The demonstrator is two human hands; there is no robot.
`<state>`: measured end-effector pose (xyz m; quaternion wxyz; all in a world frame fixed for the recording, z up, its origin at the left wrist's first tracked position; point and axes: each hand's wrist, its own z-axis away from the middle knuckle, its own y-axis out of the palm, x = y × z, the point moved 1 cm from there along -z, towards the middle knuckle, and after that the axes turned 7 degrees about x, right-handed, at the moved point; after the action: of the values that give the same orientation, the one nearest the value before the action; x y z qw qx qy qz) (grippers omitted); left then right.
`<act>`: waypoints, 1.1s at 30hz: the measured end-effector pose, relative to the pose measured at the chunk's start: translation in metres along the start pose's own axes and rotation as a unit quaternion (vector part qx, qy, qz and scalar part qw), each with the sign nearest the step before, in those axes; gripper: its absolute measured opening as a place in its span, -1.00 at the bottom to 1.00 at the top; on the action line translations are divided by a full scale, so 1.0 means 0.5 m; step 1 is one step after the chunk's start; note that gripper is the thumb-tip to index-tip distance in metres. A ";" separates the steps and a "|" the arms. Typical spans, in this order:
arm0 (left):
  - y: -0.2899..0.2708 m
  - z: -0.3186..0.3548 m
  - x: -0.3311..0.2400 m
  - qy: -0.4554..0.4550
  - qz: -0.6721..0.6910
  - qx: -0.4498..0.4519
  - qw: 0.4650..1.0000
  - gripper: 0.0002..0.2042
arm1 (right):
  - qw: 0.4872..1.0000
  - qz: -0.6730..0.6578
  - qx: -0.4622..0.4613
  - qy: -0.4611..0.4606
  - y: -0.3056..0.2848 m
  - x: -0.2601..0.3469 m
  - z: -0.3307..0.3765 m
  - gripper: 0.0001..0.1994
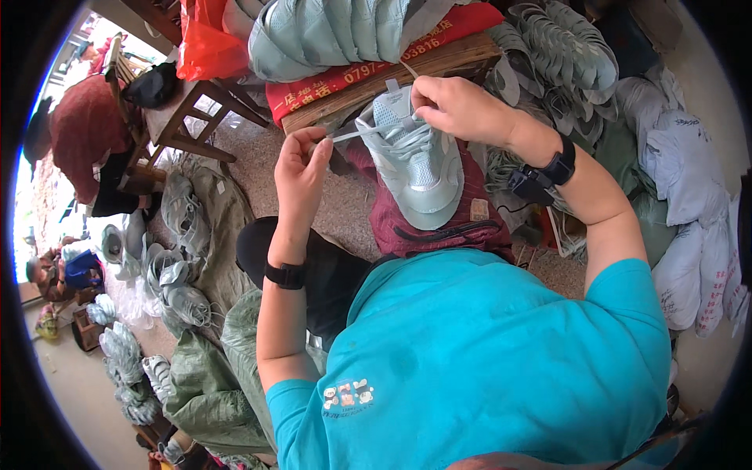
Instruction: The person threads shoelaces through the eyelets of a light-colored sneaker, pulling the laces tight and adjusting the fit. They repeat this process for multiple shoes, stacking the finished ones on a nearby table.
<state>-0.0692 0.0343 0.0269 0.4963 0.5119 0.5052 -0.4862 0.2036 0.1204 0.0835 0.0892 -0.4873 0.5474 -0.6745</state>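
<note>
Shoe on the lap, between both hands

The shoe (417, 160) lies on the lap; left hand (301, 168) left of it, right hand (458, 106) behind, stacked uppers (337, 35) on the worktop (439, 66) beyond.

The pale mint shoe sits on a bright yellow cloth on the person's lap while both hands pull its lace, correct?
Not quite. In the head view the shoe rests on a maroon cloth, not yellow. The left hand and right hand do pull the lace.
</note>
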 end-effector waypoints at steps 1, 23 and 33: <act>-0.004 0.005 -0.004 -0.001 -0.019 0.024 1.000 -0.83 | 0.999 0.013 -0.025 -0.044 0.004 -0.002 0.004 -0.89; -0.024 -0.025 -0.006 -0.038 -0.287 -0.117 0.950 -0.85 | 0.981 0.114 -0.070 0.142 -0.014 -0.043 0.082 -0.85; -0.146 -0.027 0.041 -0.044 0.479 -0.042 0.876 -0.74 | 0.620 -0.682 -0.348 0.174 -0.001 -0.185 0.121 -0.84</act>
<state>-0.1419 0.0484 0.0055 0.7115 0.6478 0.1958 -0.1892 0.2968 0.1415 0.0277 -0.6693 -0.5887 0.2573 -0.3732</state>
